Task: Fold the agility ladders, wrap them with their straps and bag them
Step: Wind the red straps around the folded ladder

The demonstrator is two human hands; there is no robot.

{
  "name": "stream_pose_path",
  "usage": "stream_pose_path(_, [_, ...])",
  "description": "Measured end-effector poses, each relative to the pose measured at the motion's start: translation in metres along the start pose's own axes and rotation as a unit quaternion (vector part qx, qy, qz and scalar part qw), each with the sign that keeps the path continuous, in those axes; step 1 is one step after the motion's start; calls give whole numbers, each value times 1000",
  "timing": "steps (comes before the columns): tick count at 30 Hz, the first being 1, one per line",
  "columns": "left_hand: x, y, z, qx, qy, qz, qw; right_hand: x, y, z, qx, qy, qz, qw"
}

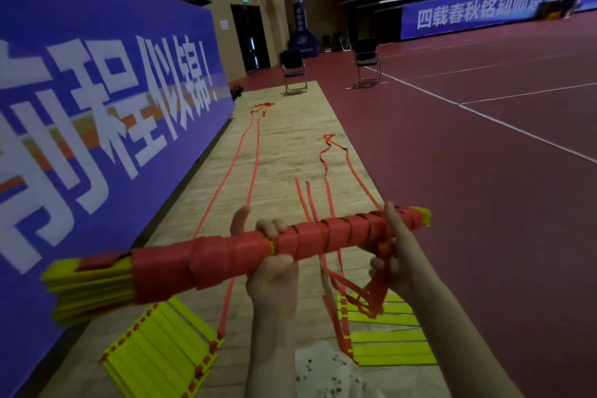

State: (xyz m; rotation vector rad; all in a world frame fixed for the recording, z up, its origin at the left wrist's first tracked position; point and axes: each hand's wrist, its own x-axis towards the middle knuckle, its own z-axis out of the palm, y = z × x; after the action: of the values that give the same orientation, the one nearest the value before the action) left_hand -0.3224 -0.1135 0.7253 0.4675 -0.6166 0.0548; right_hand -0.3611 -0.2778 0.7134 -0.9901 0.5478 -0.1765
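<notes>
Head view: a folded ladder bundle is held level across the middle of the picture, above the floor. Its yellow slats show at both ends, and an orange strap winds around most of its length in overlapping turns. The left hand grips the bundle from below near its middle, fingers curled over the top and the thumb raised behind. The right hand is at the bundle's right end, with fingers lying over the wrapped part; lower down it seems to pinch a bunch of loose strap, though blur makes that grip hard to read. The loose strap hangs down in loops from there.

Below, on the pale wooden floor strip, lie two more folded stacks of yellow slats: one on the left with orange strap along its edges, and one on the right, partly under the hanging loops. Long orange straps run away from these stacks along the wood. A blue banner with large white characters stands along the left side. The dark red court floor with white lines spreads to the right. Two folding chairs stand far off at the end of the wooden strip.
</notes>
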Motion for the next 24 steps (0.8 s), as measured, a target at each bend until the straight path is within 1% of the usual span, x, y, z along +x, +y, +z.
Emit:
stream_pose_path(1, [-1, -1, -5, -18, -52, -10, 998, 2, 1, 2, 32, 8, 1, 999])
stream_pose_path(2, [-2, 0, -8, -61, -75, -24, 995, 3, 1, 4, 57, 16, -12, 998])
stream_pose_path(3, [-3, 2, -11, -123, -73, -42, 989, 3, 0, 6, 77, 23, -34, 996])
stream_pose_path(4, [-4, 2, -11, -180, -35, -63, 981, 3, 0, 7, 95, 28, -63, 993])
stream_pose_path(5, [-3, 3, -7, -200, 41, -77, 976, 4, -1, 7, 107, 29, -94, 989])
stream_pose_path(7, [-3, 8, 3, -124, 227, -87, 962, 3, -2, 8, 108, 24, -158, 981])
stream_pose_path(8, [-1, 12, 11, -87, 302, -98, 944, 2, -2, 7, 100, 12, -193, 976])
stream_pose_path(9, [2, 13, 14, -53, 352, -112, 928, 2, -1, 5, 82, -6, -229, 970])
stream_pose_path(10, [4, 13, 13, -19, 387, -137, 912, 1, 1, 3, 49, -28, -260, 964])
stream_pose_path(11, [6, 12, 10, 8, 420, -149, 895, 0, 2, 1, 12, -48, -277, 960])
stream_pose_path(12, [6, 13, 8, 34, 438, -159, 884, -1, 2, 0, -24, -60, -280, 958])
stream_pose_path(13, [6, 11, 5, 31, 438, -161, 884, -1, 1, -1, -53, -65, -271, 959])
stream_pose_path(15, [7, 10, 0, 1, 439, -149, 886, -4, -4, -3, -80, -45, -239, 967])
stream_pose_path(17, [9, 10, -1, -10, 444, -106, 890, -9, -6, -3, -132, -34, -179, 974])
stream_pose_path(19, [10, 9, -1, -17, 426, -64, 902, -15, -4, -1, -203, -48, -107, 972])
stream_pose_path(20, [10, 9, 0, -24, 411, -51, 910, -16, -2, 1, -198, -70, -75, 975])
stream_pose_path(22, [10, 6, -3, -46, 394, -32, 918, -18, -3, 4, -109, -118, -9, 987])
stream_pose_path(24, [9, 5, -10, -53, 378, -25, 924, -18, -8, 7, -42, -143, 25, 989])
